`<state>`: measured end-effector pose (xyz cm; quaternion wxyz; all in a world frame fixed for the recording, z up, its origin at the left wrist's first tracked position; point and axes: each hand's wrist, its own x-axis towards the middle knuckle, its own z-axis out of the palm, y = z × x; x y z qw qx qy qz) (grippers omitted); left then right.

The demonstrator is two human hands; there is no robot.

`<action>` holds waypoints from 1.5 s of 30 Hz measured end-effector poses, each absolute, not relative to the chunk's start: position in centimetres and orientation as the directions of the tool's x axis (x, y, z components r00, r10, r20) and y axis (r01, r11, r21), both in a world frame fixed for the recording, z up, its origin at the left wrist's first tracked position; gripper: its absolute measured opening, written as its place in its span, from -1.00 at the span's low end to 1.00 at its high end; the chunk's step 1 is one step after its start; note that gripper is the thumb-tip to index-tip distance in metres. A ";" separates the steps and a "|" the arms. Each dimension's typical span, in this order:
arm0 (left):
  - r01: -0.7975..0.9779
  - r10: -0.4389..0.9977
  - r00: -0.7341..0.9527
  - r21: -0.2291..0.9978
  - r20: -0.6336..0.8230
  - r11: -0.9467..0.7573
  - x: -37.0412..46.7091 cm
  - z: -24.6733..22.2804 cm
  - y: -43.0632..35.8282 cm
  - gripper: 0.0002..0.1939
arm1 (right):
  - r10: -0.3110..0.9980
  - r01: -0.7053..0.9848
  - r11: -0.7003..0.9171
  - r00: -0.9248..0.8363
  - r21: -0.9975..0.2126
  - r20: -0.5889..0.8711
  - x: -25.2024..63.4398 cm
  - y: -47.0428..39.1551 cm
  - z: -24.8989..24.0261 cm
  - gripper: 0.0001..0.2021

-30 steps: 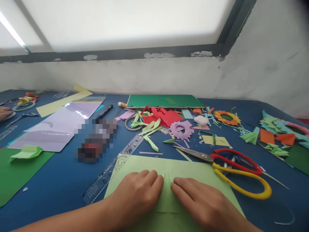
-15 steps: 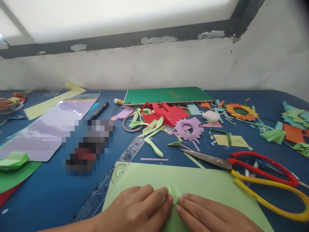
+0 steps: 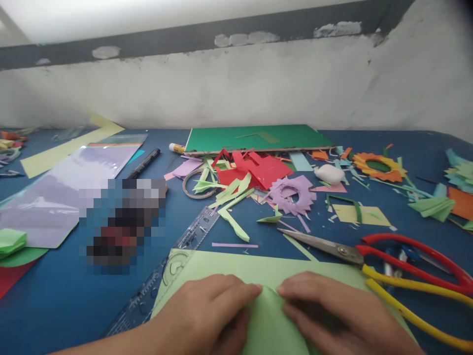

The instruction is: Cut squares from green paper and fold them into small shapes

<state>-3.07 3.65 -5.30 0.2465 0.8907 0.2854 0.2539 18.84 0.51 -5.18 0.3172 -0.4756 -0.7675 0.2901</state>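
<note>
A folded piece of light green paper (image 3: 271, 318) stands between my two hands, its tip pointing away from me. My left hand (image 3: 207, 310) pinches its left edge near the tip, fingers curled under the thumb side. On the opposite edge, the fingers and thumb of my right hand (image 3: 332, 308) close on the same piece. Both hands are over a larger light green sheet (image 3: 229, 264) lying flat on the table. Beside its left edge lies a clear plastic ruler (image 3: 195, 229); scissors (image 3: 342, 250) with one red and one yellow handle rest at its right.
Red paper scraps (image 3: 254, 170), a purple paper ring (image 3: 291, 195) and a tape roll (image 3: 201, 185) lie beyond the sheet. Behind them is a green board (image 3: 254, 138) near the wall. A black marker (image 3: 144, 162) and a plastic sleeve with purple paper (image 3: 48, 207) are at left.
My fingers have shifted on the folded paper; its small pleated tip now shows as a broader, smoother fold. My right hand has lifted and curled more. The view has tilted slightly downward.
</note>
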 end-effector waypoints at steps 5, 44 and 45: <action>0.473 0.823 0.559 0.854 -0.100 -0.218 -2.7 -4.7 4.1 -0.83 | 0.971 0.309 -0.173 -0.104 -0.935 -0.214 18.3 1.1 -4.5 -0.93; 0.517 0.755 0.619 0.610 0.217 -0.600 -2.5 -5.1 4.3 -0.76 | 0.963 0.622 0.227 -0.258 -0.750 0.078 17.7 1.0 -4.2 -0.89; 0.532 0.739 0.630 0.561 0.239 -0.634 -2.5 -5.2 4.5 -0.75 | 0.952 0.641 0.285 -0.276 -0.713 0.133 17.7 0.9 -4.4 -0.88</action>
